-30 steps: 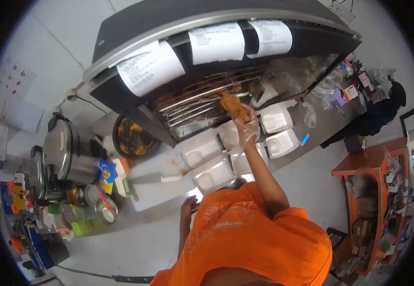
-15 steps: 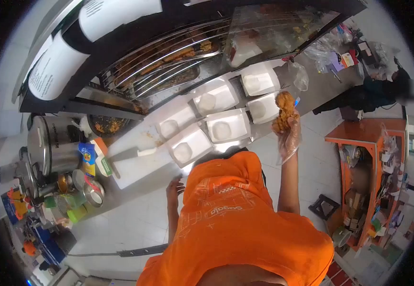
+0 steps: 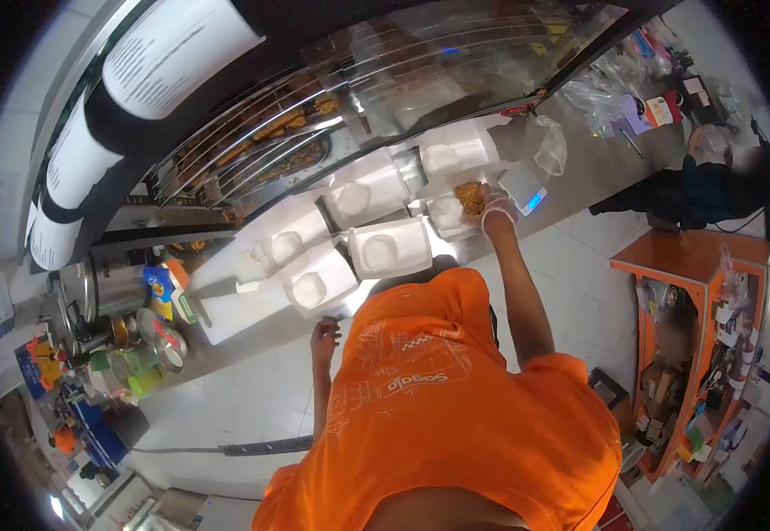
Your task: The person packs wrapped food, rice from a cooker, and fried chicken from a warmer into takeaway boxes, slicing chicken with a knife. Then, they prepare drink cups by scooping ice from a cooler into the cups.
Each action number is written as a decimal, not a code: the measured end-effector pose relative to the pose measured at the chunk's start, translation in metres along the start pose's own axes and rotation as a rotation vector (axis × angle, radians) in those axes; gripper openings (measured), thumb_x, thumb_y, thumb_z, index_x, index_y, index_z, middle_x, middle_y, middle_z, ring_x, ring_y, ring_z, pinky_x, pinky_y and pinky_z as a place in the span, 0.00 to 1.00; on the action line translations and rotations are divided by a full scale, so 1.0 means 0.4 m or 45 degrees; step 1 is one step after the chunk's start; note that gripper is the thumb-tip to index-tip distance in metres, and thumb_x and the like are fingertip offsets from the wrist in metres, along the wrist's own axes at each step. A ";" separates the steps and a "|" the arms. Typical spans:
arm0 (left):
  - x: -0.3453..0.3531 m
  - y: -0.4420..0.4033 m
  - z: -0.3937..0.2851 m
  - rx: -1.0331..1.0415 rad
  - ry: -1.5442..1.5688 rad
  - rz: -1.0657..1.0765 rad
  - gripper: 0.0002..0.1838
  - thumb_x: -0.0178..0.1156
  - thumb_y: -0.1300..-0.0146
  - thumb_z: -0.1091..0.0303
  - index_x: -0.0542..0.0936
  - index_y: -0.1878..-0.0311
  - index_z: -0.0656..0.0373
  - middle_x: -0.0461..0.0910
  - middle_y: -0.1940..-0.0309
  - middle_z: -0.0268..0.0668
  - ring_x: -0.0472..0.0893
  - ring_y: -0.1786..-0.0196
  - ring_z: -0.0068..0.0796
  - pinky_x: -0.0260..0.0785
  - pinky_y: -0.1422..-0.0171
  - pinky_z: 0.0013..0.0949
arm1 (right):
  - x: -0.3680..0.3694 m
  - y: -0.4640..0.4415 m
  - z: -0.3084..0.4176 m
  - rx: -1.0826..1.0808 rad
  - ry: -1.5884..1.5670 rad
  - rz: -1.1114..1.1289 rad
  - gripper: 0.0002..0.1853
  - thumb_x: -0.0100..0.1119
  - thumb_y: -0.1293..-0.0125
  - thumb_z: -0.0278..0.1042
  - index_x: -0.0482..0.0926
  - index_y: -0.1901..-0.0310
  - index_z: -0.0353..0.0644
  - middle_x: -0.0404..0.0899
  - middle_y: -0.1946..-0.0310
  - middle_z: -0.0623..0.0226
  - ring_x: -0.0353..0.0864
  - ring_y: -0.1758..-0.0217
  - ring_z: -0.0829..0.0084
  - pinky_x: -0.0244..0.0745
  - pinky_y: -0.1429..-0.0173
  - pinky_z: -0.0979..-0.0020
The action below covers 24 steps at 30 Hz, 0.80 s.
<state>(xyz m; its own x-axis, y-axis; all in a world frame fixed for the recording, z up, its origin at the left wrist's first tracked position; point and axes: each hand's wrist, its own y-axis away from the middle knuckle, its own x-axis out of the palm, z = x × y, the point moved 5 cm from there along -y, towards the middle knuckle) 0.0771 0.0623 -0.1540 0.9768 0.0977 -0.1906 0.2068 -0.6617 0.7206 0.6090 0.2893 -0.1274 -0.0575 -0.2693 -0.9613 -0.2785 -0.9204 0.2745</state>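
Note:
My right hand (image 3: 497,212), in a clear plastic glove, grips a piece of fried chicken (image 3: 471,198). The chicken is down inside an open white box, beside a round mound of white rice (image 3: 446,212); whether it rests on the bottom I cannot tell. Several more open boxes stand in two rows on the counter, such as one with a rice mound (image 3: 379,253) in the front row and another box (image 3: 352,196) behind it. My left hand (image 3: 325,340) hangs by the counter's front edge, fingers loosely bent and apart, holding nothing.
A phone (image 3: 523,191) lies right of the boxes, near a clear plastic bag (image 3: 549,146). On the left, a knife (image 3: 225,291) lies on a white cutting board (image 3: 239,314). Behind the boxes stands a display case with wire racks (image 3: 252,133). Another person (image 3: 712,190) is at the far right.
My right hand has lowered the fried chicken from above the counter's edge into the front right box. My left hand stays low, its fingers slightly more bent. The view has shifted a little.

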 end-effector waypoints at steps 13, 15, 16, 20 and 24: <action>0.067 0.063 0.254 0.083 -0.127 -0.050 0.09 0.57 0.30 0.66 0.83 0.54 0.57 0.85 0.60 0.35 0.83 0.63 0.25 0.75 0.63 0.31 | -0.465 -0.005 -0.138 -0.080 -1.081 0.296 0.30 0.77 0.47 0.31 0.76 0.41 0.49 0.83 0.60 0.70 0.81 0.58 0.74 0.80 0.55 0.73; 0.078 0.037 0.303 0.174 -0.127 -0.004 0.08 0.57 0.30 0.66 0.83 0.54 0.57 0.85 0.60 0.35 0.83 0.62 0.26 0.75 0.61 0.31 | -0.464 -0.108 -0.105 -0.148 -1.193 0.226 0.27 0.76 0.47 0.30 0.78 0.44 0.49 0.82 0.62 0.71 0.81 0.60 0.74 0.80 0.57 0.73; 0.082 0.020 0.328 0.200 -0.090 0.001 0.08 0.57 0.30 0.66 0.84 0.55 0.56 0.85 0.61 0.35 0.83 0.62 0.26 0.75 0.60 0.31 | -0.433 -0.169 -0.071 -0.160 -1.264 0.236 0.25 0.75 0.47 0.29 0.80 0.46 0.49 0.83 0.63 0.70 0.81 0.62 0.72 0.80 0.59 0.73; 0.091 0.073 0.165 0.164 -0.505 0.067 0.09 0.58 0.31 0.65 0.83 0.53 0.56 0.85 0.60 0.36 0.83 0.63 0.26 0.75 0.60 0.31 | -0.138 -0.398 -0.014 -0.276 -0.298 0.627 0.17 0.70 0.47 0.35 0.85 0.54 0.46 0.83 0.61 0.63 0.82 0.64 0.65 0.79 0.58 0.62; 0.019 0.091 0.186 -0.130 0.000 -0.157 0.12 0.57 0.30 0.62 0.81 0.50 0.55 0.85 0.60 0.35 0.83 0.62 0.26 0.74 0.62 0.31 | -0.127 -0.430 0.088 -0.439 0.054 0.424 0.17 0.63 0.42 0.44 0.86 0.55 0.45 0.85 0.50 0.58 0.85 0.55 0.57 0.77 0.47 0.56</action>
<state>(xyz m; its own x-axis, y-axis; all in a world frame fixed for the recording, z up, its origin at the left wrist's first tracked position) 0.0879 -0.0165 -0.1788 0.9435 0.1737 -0.2820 0.3300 -0.5657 0.7557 0.6261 0.4712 -0.1266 -0.0486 -0.5699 -0.8203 0.0832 -0.8207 0.5652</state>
